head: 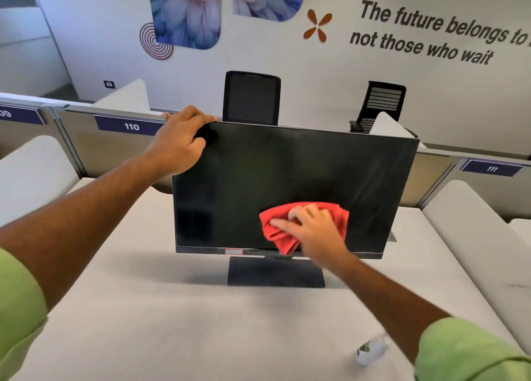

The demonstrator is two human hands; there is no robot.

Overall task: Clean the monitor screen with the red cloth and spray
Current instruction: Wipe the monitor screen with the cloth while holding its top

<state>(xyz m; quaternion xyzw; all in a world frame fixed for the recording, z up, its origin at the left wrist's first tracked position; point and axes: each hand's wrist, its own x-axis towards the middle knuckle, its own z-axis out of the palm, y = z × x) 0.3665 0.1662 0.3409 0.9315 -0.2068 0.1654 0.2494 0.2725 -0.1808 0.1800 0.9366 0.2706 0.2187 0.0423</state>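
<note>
Both hands are working on the monitor [287,185], which is standing on its base near the middle of the pale desk [143,309], and the step in hand looks to be the wiping itself. Farthest left, the left hand [184,142] is curling over the screen's upper left corner, fingers wrapped over the top edge and thumb lying on the front, steadying the panel; it is gripping the frame and nothing else. Moving right, the dark screen is showing faint streaks across its right half, so the job seems partly done at best. Lower and right of centre, the right hand [313,225] is pressing the red cloth [287,231] against the glass near the bottom edge, fingers loosely spread over the bunched fabric, a fold hanging down over the lower bezel. Further right and close to the viewer, the spray bottle [369,349] is lying on the desk beside the right sleeve, blurred, well apart from the monitor. Next, the cloth probably needs sweeping up and across the streaked right side with even pressure while the left hand is bracing the frame.
</note>
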